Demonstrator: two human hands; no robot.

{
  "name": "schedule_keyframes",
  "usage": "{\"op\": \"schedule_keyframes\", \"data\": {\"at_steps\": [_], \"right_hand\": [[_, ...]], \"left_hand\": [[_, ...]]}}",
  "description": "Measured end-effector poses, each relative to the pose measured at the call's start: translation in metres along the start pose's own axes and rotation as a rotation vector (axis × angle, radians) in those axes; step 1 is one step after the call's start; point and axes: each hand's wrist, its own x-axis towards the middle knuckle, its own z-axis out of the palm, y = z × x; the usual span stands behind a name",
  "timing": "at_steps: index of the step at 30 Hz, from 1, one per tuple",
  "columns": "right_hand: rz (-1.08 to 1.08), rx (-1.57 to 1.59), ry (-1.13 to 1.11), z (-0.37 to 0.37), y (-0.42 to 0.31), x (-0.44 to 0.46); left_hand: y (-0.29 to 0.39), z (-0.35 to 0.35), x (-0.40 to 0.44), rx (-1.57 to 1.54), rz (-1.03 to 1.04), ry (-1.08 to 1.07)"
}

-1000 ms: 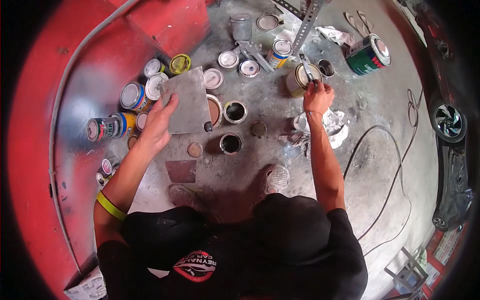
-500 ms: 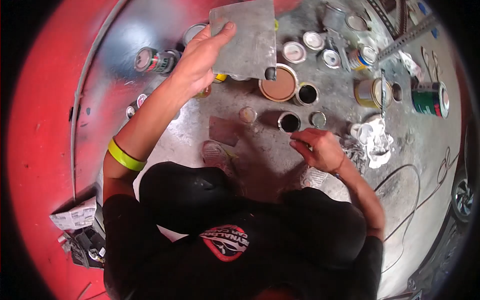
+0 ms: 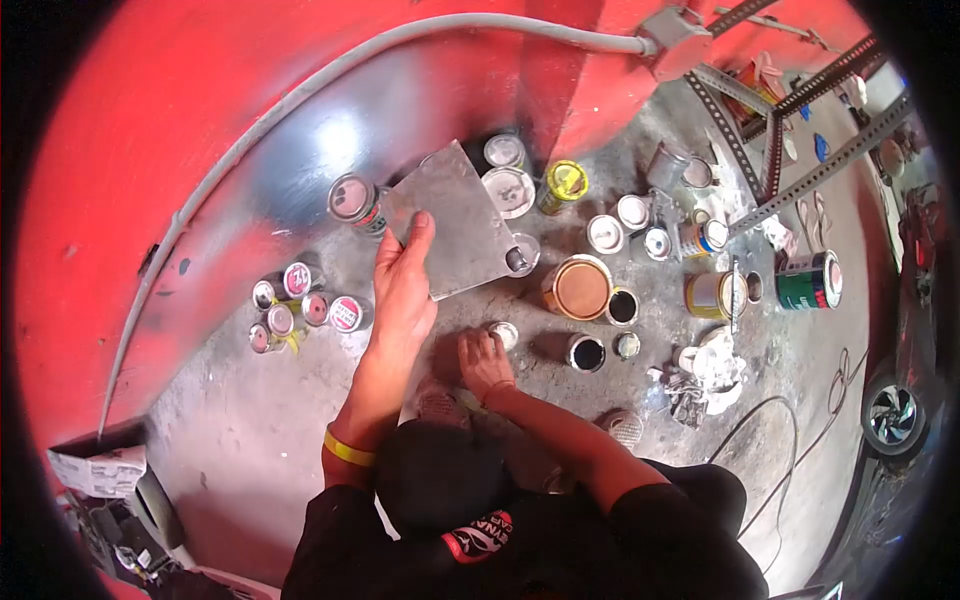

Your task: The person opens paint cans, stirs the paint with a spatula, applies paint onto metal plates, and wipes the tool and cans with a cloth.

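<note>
My left hand grips a flat grey plate, thumb on top and the other fingers beneath. A dab of dark paste sits near the plate's right corner. Low over the floor, my right hand reaches down with its fingers stretched out, seemingly holding nothing. Its fingertips are beside a small round whitish container; whether they touch it I cannot tell. Right of that stands an open can with black contents, and behind it a larger can with a brown top.
Several small cans cluster at left. A yellow-topped can stands near the red wall. To the right are crumpled white rags, a green can, a perforated metal frame and a cable.
My right hand has moved left and down, from beside the open black can to the small round container. The plate in my left hand has tilted, and the view has shifted.
</note>
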Motion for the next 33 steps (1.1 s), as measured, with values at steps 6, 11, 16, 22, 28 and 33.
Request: {"op": "schedule_keyframes", "data": {"at_steps": [6, 11, 16, 22, 28, 33], "right_hand": [[-0.018, -0.092, -0.062, -0.003, -0.006, 0.019], [0.090, 0.073, -0.332, -0.013, -0.017, 0.031], [-0.032, 0.100, -0.098, -0.009, -0.025, 0.022], [0.126, 0.093, -0.211, -0.004, -0.030, 0.034], [0.123, 0.150, -0.085, -0.002, -0.040, 0.034], [0.186, 0.168, -0.208, -0.005, -0.033, 0.046]], "left_hand": [[-0.001, -0.016, -0.002, -0.154, -0.080, -0.023], [-0.002, -0.016, -0.004, -0.141, -0.087, -0.033], [-0.001, -0.016, -0.001, -0.109, -0.033, 0.008], [-0.008, -0.016, 0.002, -0.047, 0.004, 0.025], [-0.002, -0.027, 0.001, -0.237, -0.054, -0.026], [0.000, -0.030, 0.001, -0.213, -0.042, 0.014]]}}
